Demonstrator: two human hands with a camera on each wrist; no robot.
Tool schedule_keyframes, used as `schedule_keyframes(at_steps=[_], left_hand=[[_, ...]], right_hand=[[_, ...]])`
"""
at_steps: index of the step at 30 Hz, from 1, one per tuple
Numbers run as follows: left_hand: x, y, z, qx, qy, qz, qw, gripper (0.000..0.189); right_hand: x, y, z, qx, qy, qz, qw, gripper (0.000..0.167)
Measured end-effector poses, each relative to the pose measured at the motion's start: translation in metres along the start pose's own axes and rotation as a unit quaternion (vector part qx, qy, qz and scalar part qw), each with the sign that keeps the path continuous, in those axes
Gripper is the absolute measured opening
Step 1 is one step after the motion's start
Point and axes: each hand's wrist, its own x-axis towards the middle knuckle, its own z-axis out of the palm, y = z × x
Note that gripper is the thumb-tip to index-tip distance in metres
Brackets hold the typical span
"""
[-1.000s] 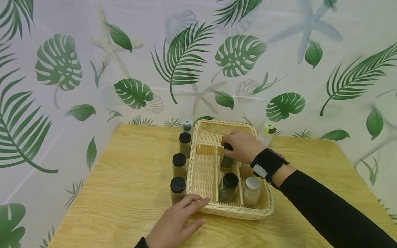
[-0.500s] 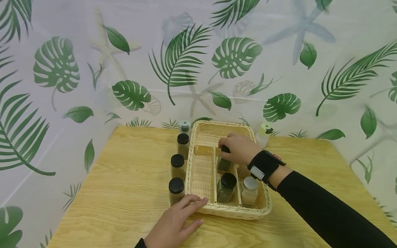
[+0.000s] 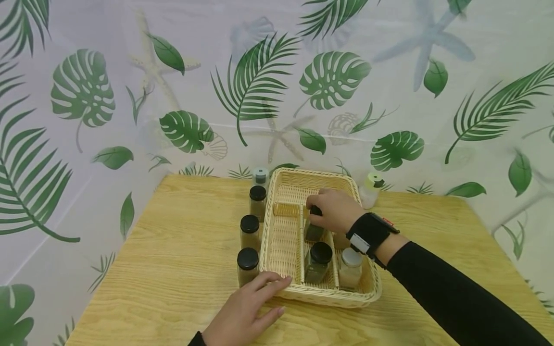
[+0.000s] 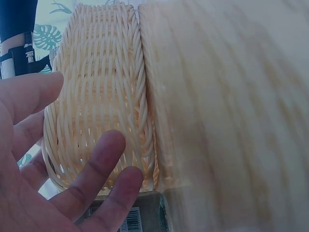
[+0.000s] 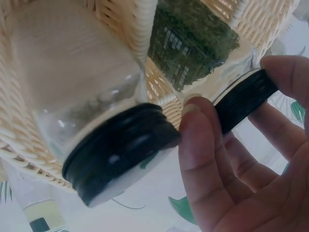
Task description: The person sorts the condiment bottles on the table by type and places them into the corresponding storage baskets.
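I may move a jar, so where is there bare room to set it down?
The table left of the jar row is bare, as is the left compartment, between the basket's left rim and the divider. The back compartment looks bare where the right hand doesn't hide it. Right of the divider is crowded with jars.

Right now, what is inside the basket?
The basket shows four jars: a green-filled jar the right hand grips, a pale jar beside it, a dark jar and a silver-lidded jar nearer. The hand covers whatever lies behind it.
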Motion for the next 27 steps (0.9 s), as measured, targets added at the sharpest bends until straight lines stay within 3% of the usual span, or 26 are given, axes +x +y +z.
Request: schedule_keyframes(at_steps=[11, 20, 27], left_hand=[[0.000, 0.001, 0.000, 0.012, 0.014, 0.010, 0.9998, 0.052], [-0.001, -0.001, 0.000, 0.005, 0.006, 0.002, 1.0000, 0.052], [0.000, -0.001, 0.000, 0.001, 0.000, -0.001, 1.0000, 0.052]], right_hand=[[0.000, 0.000, 0.002, 0.007, 0.001, 0.005, 1.0000, 0.015], [-0.001, 0.002, -0.005, 0.017, -0.016, 0.044, 0.9988, 0.027], [-0.014, 0.012, -0.019, 0.006, 0.020, 0.041, 0.9989, 0.029]])
